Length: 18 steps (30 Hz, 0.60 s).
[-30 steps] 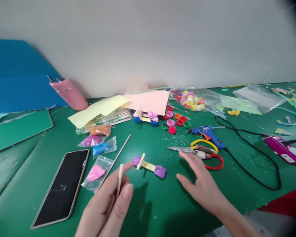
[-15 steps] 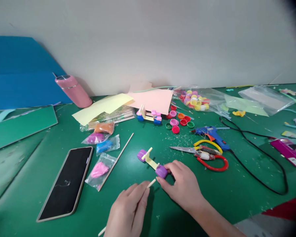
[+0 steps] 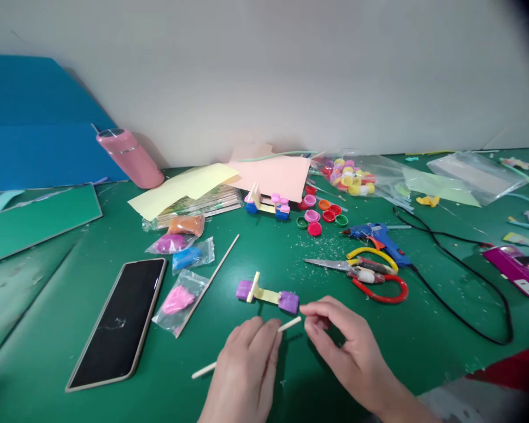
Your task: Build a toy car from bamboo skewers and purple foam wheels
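Note:
My left hand (image 3: pixel 249 361) is closed round a thin pale stick (image 3: pixel 204 369), whose two ends stick out on either side of it. To the right, my right hand (image 3: pixel 346 346) has its thumb and forefinger apart, near the stick's upper end, with nothing seen between them. Just beyond both hands stands a small model with purple wheels (image 3: pixel 288 302) and a cream stick frame (image 3: pixel 268 295); neither hand touches it. A similar model with blue and pink wheels (image 3: pixel 281 211) stands farther back.
Scissors (image 3: pixel 330 265) and a blue glue gun (image 3: pixel 381 238) with its cable lie right. Bottle caps (image 3: pixel 314 228) are scattered behind. At left are a phone (image 3: pixel 117 326), clay packets (image 3: pixel 178 299), a long stick (image 3: pixel 216 270) and a pink bottle (image 3: pixel 132 158).
My right hand has let go of the purple-wheeled model and drawn back to the right. The model has turned and now lies more level. My left hand has moved right with the stick.

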### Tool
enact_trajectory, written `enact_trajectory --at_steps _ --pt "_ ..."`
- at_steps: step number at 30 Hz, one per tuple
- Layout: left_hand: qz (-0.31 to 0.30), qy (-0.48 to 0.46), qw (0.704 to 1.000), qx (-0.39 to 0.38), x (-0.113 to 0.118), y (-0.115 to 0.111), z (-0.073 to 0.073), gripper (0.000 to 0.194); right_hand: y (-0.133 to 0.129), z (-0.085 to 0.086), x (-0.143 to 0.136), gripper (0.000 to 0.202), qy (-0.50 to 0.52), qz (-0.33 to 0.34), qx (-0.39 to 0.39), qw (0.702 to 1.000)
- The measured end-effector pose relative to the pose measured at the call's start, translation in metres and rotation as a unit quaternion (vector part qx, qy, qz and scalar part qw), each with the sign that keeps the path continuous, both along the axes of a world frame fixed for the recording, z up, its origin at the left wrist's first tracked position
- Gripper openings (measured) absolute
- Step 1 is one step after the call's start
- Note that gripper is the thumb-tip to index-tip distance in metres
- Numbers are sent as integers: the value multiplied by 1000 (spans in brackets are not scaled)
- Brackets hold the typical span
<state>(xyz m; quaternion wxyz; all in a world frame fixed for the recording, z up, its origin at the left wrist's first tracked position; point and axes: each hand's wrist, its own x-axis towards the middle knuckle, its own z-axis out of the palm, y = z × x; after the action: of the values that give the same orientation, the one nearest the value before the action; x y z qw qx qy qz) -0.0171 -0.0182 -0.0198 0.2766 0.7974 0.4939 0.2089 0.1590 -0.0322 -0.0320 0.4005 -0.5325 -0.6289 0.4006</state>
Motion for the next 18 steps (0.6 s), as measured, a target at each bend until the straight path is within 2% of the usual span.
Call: enact_trajectory --at_steps 3,5,7,10,13,16,18 --pt "-11 -138 986 -89 16 -2 13 22 -9 5 -8 23 106 6 -12 994" --pt "-16 -241 963 -124 29 -3 18 21 -10 8 -10 21 158 1 -3 987" --pt "-14 -284 947 -152 40 -5 19 23 -7 15 -8 19 179 -29 4 983" --pt "-24 -298 938 -177 51 -6 13 24 2 25 -3 19 145 -82 37 985" --pt "-4 -313 924 -220 58 -6 5 28 5 28 4 21 81 -59 39 994" --pt "54 -366 868 -332 62 -7 -2 33 3 17 12 28 18 -69 36 997" --pt "82 -408 819 -394 65 -9 -7 34 1 5 20 32 -39 -80 79 993"
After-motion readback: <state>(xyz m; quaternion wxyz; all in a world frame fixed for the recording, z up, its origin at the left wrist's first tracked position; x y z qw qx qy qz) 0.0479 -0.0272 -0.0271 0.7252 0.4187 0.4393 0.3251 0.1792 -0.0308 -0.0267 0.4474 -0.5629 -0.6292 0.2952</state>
